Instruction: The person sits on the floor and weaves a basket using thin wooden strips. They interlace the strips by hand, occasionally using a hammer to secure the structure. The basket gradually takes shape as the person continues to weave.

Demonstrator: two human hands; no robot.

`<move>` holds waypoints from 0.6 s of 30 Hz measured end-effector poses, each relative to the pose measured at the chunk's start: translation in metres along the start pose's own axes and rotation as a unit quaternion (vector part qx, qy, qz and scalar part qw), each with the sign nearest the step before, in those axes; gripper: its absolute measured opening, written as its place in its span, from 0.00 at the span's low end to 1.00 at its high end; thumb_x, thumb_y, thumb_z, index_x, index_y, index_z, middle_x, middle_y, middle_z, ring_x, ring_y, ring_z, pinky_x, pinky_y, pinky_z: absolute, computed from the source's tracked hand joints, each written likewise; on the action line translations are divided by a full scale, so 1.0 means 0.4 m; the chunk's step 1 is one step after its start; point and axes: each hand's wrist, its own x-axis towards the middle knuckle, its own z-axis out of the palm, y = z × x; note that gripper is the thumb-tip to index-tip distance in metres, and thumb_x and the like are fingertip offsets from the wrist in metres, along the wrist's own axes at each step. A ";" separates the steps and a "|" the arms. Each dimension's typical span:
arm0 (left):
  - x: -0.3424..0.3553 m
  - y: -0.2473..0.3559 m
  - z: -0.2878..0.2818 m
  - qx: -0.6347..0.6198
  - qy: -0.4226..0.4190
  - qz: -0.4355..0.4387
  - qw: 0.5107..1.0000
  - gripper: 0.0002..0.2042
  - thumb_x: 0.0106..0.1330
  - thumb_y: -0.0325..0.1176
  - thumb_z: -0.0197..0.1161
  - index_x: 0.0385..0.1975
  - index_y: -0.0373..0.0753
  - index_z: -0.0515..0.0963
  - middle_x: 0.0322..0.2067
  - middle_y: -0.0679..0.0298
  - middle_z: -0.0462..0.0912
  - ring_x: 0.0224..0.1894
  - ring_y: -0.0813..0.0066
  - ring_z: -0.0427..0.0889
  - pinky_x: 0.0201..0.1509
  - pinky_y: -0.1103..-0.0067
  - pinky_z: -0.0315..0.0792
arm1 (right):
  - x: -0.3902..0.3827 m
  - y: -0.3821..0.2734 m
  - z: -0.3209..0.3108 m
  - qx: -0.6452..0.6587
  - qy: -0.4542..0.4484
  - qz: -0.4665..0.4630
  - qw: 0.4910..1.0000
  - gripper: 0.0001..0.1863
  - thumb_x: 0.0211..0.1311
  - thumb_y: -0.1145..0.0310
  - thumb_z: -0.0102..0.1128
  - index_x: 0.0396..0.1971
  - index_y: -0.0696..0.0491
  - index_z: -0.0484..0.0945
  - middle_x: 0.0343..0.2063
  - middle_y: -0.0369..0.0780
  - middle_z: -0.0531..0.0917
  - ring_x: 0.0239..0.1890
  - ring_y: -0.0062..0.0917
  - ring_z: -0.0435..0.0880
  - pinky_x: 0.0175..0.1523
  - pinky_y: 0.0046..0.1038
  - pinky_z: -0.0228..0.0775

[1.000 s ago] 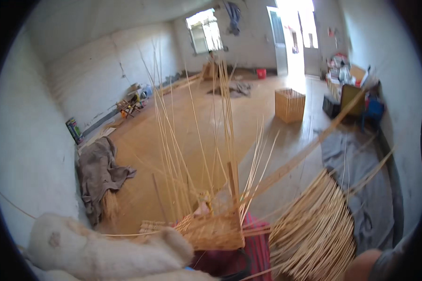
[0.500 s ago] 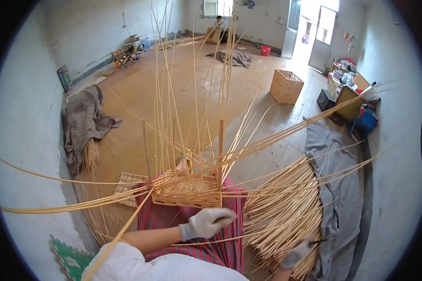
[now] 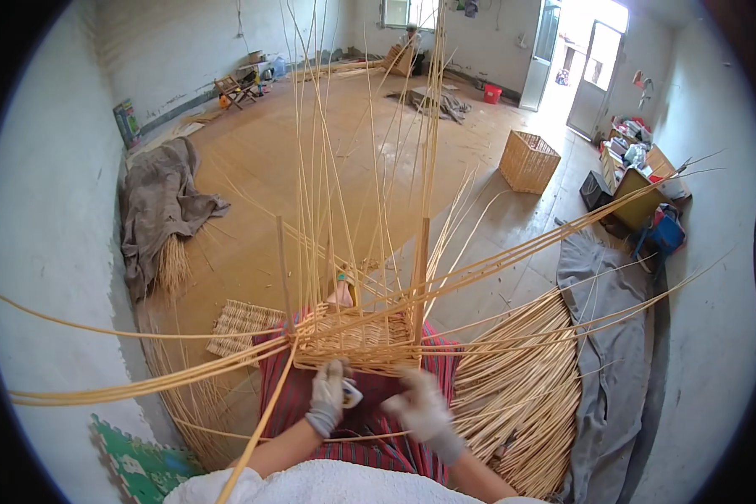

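Note:
A partly woven reed basket [image 3: 361,336] with upright stakes [image 3: 422,252] and long loose rods [image 3: 143,386] stands over a red striped cloth [image 3: 281,395]. My gloved left hand [image 3: 329,395] is closed on a small white object [image 3: 351,393] just below the basket's near edge. My gloved right hand [image 3: 416,407] is right of it, below the rim, smeared by motion; whether it holds anything is unclear. A bare foot [image 3: 342,292] shows behind the basket.
A reed bundle [image 3: 521,386] and grey cloth [image 3: 605,353] lie right. Draped cloth [image 3: 164,202], a woven panel [image 3: 235,323] and green foam mat [image 3: 143,458] are left. Beyond are a finished basket [image 3: 529,164], red bucket [image 3: 492,94], piled items [image 3: 647,193] and another person [image 3: 410,42].
My left hand has swung back and up toward the basket's near edge. My right hand has risen leftward from the reed bundle; the dark tool seen in it no longer shows there.

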 end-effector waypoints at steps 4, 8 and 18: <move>-0.044 0.047 -0.015 0.066 -0.275 -0.052 0.958 0.23 0.80 0.50 0.46 0.54 0.37 0.79 0.50 0.60 0.84 0.52 0.63 0.83 0.60 0.68 0.76 | 0.016 0.064 0.192 -0.172 -0.018 -0.173 0.970 0.25 0.67 0.64 0.62 0.63 0.50 0.73 0.54 0.48 0.79 0.56 0.43 0.78 0.58 0.39 0.75; -0.064 0.007 -0.143 -0.092 -0.286 -0.244 0.922 0.18 0.78 0.39 0.55 0.60 0.33 0.74 0.55 0.59 0.80 0.57 0.64 0.81 0.64 0.65 0.75 | -0.005 0.107 0.219 -0.011 -0.083 -0.014 0.996 0.20 0.71 0.62 0.57 0.59 0.50 0.77 0.52 0.47 0.82 0.58 0.42 0.78 0.61 0.41 0.72; -0.078 -0.053 -0.123 -0.316 -0.323 -0.208 0.867 0.17 0.71 0.38 0.64 0.55 0.39 0.77 0.49 0.63 0.81 0.58 0.66 0.76 0.70 0.63 0.66 | 0.051 0.032 0.217 -0.032 0.062 -0.096 0.993 0.15 0.74 0.61 0.54 0.42 0.53 0.87 0.36 0.44 0.86 0.43 0.39 0.84 0.49 0.36 0.77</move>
